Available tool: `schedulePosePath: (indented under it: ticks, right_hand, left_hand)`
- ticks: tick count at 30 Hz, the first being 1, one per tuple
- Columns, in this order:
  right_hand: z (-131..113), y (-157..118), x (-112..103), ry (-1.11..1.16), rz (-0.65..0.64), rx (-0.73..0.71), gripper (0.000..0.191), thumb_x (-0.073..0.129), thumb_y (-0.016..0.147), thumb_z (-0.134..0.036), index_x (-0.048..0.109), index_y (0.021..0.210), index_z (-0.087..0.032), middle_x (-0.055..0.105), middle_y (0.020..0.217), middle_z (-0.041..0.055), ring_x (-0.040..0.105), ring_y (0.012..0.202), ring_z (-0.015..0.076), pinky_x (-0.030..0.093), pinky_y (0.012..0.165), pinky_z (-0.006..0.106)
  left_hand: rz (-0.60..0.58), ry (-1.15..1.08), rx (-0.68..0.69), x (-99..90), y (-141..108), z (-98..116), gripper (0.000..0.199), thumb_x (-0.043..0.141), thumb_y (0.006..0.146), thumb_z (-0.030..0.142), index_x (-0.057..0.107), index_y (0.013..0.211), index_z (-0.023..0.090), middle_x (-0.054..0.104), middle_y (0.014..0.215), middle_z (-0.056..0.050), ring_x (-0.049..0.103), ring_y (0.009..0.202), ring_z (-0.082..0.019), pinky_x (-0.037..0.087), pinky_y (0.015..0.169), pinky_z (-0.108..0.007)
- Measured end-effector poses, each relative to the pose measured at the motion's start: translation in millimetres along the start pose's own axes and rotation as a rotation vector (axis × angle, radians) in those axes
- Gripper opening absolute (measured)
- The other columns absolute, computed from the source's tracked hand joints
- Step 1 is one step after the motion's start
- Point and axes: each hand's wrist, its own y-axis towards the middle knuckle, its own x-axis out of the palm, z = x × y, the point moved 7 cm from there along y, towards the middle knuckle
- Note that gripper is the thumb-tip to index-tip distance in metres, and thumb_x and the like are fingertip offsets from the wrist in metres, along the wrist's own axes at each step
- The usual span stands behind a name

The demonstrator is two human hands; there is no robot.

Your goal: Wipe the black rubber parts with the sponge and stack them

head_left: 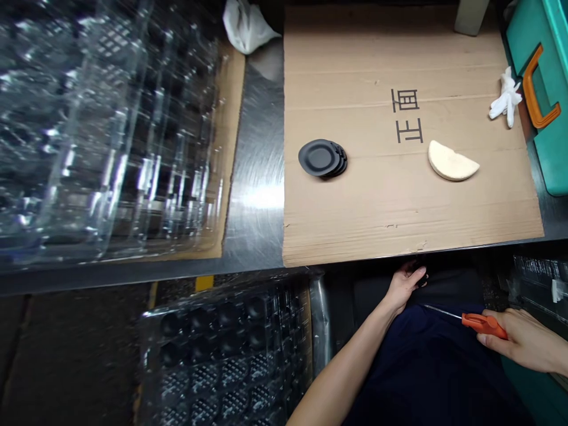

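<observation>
My right hand (528, 343) holds an orange-handled tool (481, 323) with a thin metal shaft pointing left, low over my lap at the lower right. My left hand (404, 285) is just under the table's front edge, fingers closed on a small black part (421, 277). On the cardboard sheet (355, 201) above lies a small stack of black round discs (323, 158), apart from both hands.
A pale half-round pad (451, 162) and a crumpled white glove (506, 102) lie on the cardboard. Stacked clear plastic trays (102, 130) fill the left of the steel table (257, 201). More trays (231, 355) sit below. A teal crate (548, 89) with an orange handle stands at the right.
</observation>
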Motion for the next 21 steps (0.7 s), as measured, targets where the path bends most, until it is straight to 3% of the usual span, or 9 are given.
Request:
schedulePosePath:
  ticks: [8,21]
  right_hand:
    - [7.1,-2.7,-8.7,0.038,-0.003,0.049,0.041,0.047,0.097,-0.065,0.067,0.101,-0.03,0.059,0.064,-0.0019,0.061,0.062,0.0213,0.043,0.061,0.03]
    - [-2.9,-1.0,-8.4,-0.05,-0.056,0.017,0.042,0.046,0.099,-0.064,0.063,0.088,-0.027,0.062,0.068,-0.0008,0.062,0.064,0.0218,0.039,0.062,0.031]
  left_hand:
    - [-0.015,-0.094,-0.035,-10.1,-4.9,-1.8,0.055,0.09,0.072,0.041,0.066,0.113,0.013,0.07,0.094,-0.007,0.069,0.085,-0.017,0.057,0.078,-0.033]
    - [0.012,-0.067,-0.007,3.5,-23.9,-2.3,0.058,0.089,0.072,0.045,0.068,0.117,0.016,0.072,0.11,-0.011,0.071,0.091,-0.02,0.058,0.082,-0.035]
